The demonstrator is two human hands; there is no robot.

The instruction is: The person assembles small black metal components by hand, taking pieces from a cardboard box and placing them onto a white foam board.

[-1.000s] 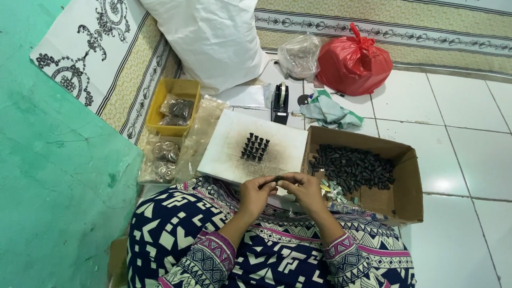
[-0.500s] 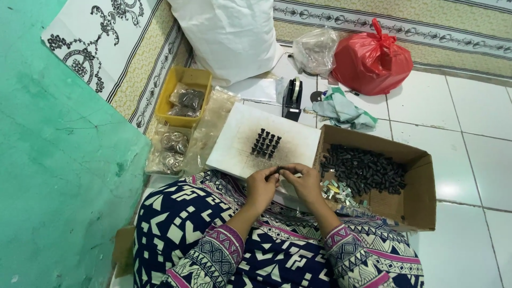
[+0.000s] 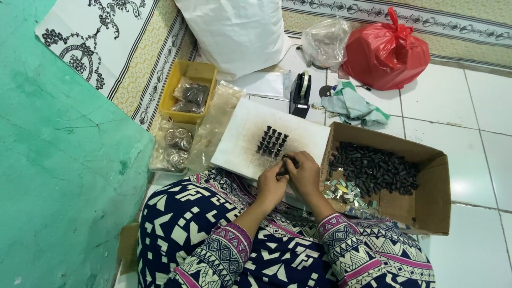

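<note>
Now, step in hand: a small dark part (image 3: 288, 160) is pinched between both hands at the near edge of the white board (image 3: 240, 144), best kept low and square to the standing rows
Cardboard box (image 3: 426, 208): one, heaped with dark parts (image 3: 376, 172), too many to count
Standing parts (image 3: 272, 143): roughly a dozen
Left hand (image 3: 271, 186): fingers closed on the part
Right hand (image 3: 305, 175): fingers closed on it too

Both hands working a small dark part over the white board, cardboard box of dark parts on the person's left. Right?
Not quite. In the head view the cardboard box lies on the person's right. The rest holds: left hand and right hand meet over the white board.
</note>
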